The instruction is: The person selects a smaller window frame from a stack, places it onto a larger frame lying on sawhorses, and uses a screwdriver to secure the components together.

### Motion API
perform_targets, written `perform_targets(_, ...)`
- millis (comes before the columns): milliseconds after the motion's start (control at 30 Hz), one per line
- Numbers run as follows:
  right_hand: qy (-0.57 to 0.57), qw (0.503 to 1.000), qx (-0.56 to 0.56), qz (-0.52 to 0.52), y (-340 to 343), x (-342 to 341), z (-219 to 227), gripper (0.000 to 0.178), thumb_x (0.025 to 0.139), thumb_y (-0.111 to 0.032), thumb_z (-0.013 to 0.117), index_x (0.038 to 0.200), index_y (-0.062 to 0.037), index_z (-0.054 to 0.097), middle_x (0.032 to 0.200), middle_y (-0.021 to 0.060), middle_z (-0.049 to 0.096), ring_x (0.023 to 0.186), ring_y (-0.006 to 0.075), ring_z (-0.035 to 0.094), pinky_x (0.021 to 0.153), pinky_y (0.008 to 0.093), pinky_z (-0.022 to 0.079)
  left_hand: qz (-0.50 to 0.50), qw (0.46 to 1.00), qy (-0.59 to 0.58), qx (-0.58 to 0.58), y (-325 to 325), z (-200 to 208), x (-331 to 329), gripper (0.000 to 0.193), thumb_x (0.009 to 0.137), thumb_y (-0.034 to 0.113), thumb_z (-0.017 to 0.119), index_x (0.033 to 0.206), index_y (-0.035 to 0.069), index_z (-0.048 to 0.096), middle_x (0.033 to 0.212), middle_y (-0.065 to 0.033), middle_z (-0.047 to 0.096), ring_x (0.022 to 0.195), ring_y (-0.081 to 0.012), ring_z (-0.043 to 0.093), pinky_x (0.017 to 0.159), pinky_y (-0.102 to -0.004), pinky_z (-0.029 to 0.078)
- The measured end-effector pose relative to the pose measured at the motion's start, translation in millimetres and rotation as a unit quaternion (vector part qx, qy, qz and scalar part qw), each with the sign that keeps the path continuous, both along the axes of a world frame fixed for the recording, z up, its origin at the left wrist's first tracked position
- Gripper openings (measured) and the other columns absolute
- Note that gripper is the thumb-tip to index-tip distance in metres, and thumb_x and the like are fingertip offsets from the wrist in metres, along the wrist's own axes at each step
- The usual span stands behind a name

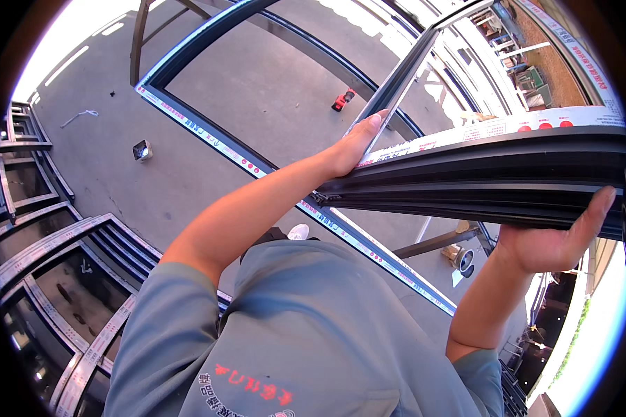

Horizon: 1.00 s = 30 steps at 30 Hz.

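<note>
I hold up a dark window frame (466,174) edged with white printed protective film, tilted at the right. My left hand (355,147) is closed around its near-left corner, with the thumb along the side bar. My right hand (546,240) supports the near bar from below; its thumb lies up along the dark face and its fingers are partly hidden behind the bar. Beneath, a larger dark window frame (212,141) with film strips lies level above the floor. The held frame's lower left corner overlaps its near bar in the picture; whether they touch I cannot tell.
Several finished frames (94,226) are stacked at the left. A red cordless drill (341,101) and a small square tin (142,151) stand on the grey floor. Brown metal supports (435,243) reach under the large frame, near a round metal container (458,257).
</note>
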State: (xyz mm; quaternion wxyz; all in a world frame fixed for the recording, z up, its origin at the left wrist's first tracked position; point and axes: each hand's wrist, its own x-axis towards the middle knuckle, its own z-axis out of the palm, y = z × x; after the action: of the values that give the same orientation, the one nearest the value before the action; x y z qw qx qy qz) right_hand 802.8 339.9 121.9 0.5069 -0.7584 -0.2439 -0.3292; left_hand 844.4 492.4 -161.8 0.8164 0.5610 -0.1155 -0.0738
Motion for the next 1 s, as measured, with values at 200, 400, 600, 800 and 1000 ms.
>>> perform_targets(200,0.055,0.994,0.049,0.077,10,10,0,0.059,0.1,-0.05,0.042,0.137,-0.0056,0.057,0.121,0.018,0.07,0.1,0.0304,0.074,0.081,0.0437,0.066,0.053,0.983,0.033,0.173,39,-27,-47,0.085,0.102,0.071,0.021,0.154,0.007,0.042,0.139,-0.0199,0.055,0.138,-0.0337,0.044,0.119,-0.0419,0.03)
perform_targets(400,0.132,0.972,0.052,0.185,-4,9,13,0.066,0.1,-0.055,0.038,0.141,-0.0058,0.054,0.129,0.02,0.066,0.106,0.0342,0.072,0.084,0.0506,0.064,0.088,0.867,-0.138,0.471,79,-124,-83,0.066,0.098,0.064,0.049,0.123,0.005,0.068,0.106,-0.0173,0.067,0.112,-0.0364,0.062,0.114,-0.0487,0.037)
perform_targets(600,0.116,0.983,0.063,0.131,-11,7,18,0.066,0.102,-0.054,0.036,0.143,-0.0044,0.052,0.128,0.0215,0.065,0.103,0.0333,0.073,0.081,0.0521,0.065,-0.061,0.776,-0.195,0.597,83,-156,-99,0.069,0.069,0.05,0.085,0.126,0.014,0.068,0.109,-0.0028,0.07,0.107,-0.0239,0.065,0.096,-0.0383,0.049)
perform_targets(800,0.096,0.986,0.052,0.125,-6,8,24,0.062,0.101,-0.049,0.044,0.144,-0.0039,0.051,0.127,0.0221,0.066,0.101,0.0325,0.074,0.08,0.049,0.066,-0.072,0.766,-0.196,0.607,79,-161,-98,0.067,0.07,0.048,0.085,0.129,0.022,0.068,0.106,0.0034,0.069,0.106,-0.0193,0.064,0.091,-0.0359,0.048)
perform_targets(1000,0.07,0.997,0.027,0.033,13,4,23,0.066,0.1,-0.052,0.047,0.148,-0.0061,0.047,0.135,0.0216,0.061,0.115,0.0347,0.068,0.09,0.0526,0.061,-0.08,0.758,-0.198,0.616,80,-164,-100,0.063,0.074,0.049,0.083,0.129,0.023,0.068,0.107,0.0034,0.068,0.108,-0.0186,0.064,0.09,-0.0353,0.048)
